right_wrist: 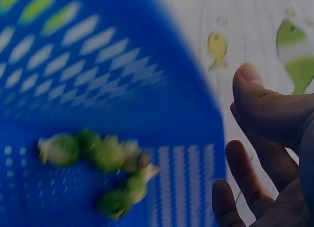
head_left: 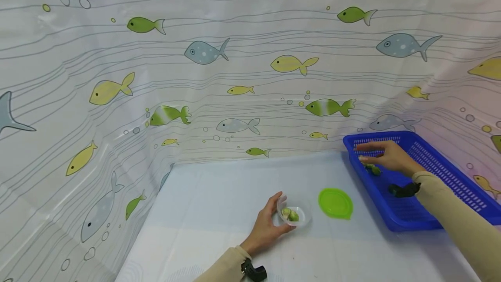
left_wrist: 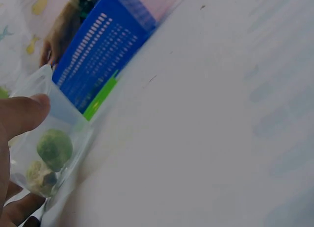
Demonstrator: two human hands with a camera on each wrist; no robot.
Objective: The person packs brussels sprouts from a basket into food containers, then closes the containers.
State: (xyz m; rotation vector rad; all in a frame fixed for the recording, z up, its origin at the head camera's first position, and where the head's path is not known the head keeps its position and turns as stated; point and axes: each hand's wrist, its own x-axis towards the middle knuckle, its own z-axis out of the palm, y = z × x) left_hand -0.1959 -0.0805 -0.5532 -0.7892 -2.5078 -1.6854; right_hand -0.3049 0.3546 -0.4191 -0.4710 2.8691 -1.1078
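My left hand (head_left: 266, 229) grips a small clear plastic container (head_left: 307, 210) on the table, thumb and fingers curved around its sides. Inside lie Brussels sprouts (left_wrist: 55, 149), seen through the wall in the left wrist view. Over the near-left end of a blue basket (head_left: 385, 212), my right hand (head_left: 391, 158) hovers with thumb and fingers spread apart and nothing between them. Several more Brussels sprouts (right_wrist: 110, 153) lie clustered on the basket floor, just below that hand; in the head view the hand partly covers them.
A bright green lid (head_left: 335, 203) lies flat on the white table (head_left: 219, 199) between container and basket. The basket's raised walls stand around the sprouts. Behind and to the sides hangs a fish-print curtain (head_left: 250, 68).
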